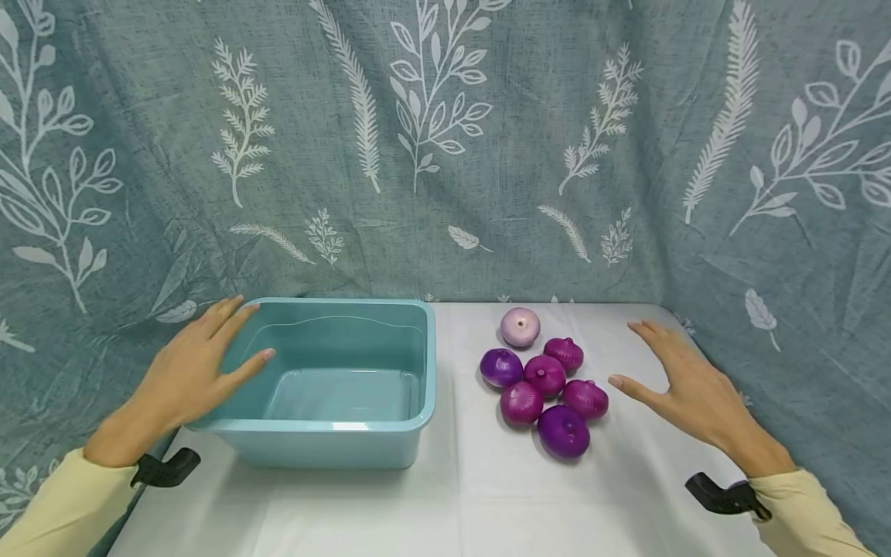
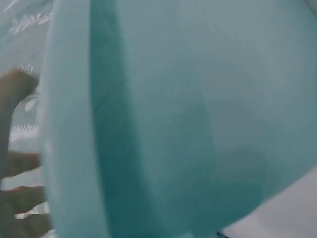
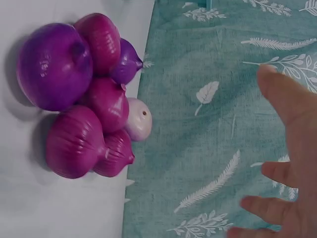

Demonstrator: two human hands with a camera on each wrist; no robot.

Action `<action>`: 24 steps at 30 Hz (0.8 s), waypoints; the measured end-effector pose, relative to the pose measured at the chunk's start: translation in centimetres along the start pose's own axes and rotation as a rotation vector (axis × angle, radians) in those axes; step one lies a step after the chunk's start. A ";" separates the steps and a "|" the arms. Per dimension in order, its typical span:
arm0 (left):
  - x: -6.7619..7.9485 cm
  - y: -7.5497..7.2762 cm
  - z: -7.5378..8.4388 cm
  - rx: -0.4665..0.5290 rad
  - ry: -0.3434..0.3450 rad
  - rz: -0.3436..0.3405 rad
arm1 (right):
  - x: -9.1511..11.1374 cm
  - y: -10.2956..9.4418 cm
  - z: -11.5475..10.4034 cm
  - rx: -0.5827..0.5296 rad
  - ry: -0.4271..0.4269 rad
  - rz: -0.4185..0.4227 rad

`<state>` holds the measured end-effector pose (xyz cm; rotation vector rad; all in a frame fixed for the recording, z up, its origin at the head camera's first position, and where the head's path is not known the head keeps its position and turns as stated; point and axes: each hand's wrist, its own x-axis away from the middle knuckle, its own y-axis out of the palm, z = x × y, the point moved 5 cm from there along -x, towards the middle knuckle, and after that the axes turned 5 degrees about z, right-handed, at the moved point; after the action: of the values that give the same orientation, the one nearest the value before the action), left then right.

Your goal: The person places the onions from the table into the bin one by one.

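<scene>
Head view: left hand (image 1: 191, 370) was loose at nine o'clock of the tub (image 1: 320, 447), right hand (image 1: 689, 391) loose at three o'clock of the onions (image 1: 544, 376).

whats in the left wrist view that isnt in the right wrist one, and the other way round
Only the left wrist view: the teal bin close up, filling most of the frame, and part of the left hand at the left edge.

Only the right wrist view: seven onions, six purple or magenta and one pale, and the right hand, holding nothing. A teal sliver at its top edge is too cut off to identify.

Both: the leaf-patterned cloth and the white surface.
</scene>
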<state>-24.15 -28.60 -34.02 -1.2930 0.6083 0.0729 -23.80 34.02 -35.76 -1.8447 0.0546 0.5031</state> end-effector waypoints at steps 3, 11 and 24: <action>0.2 -0.5 -0.7 0.064 -0.017 0.132 | 0.2 0.4 -0.4 -0.018 -0.001 0.000; 1.0 0.0 -3.5 0.299 -0.097 0.117 | 0.9 1.7 -1.0 -0.068 -0.048 0.022; 2.4 1.9 -7.1 0.548 -0.307 -0.057 | 1.8 3.8 -1.1 -0.088 -0.019 -0.044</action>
<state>-25.59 -35.16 -37.81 -0.7457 0.2949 0.0511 -22.88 32.16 -39.58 -1.9231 -0.0213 0.4987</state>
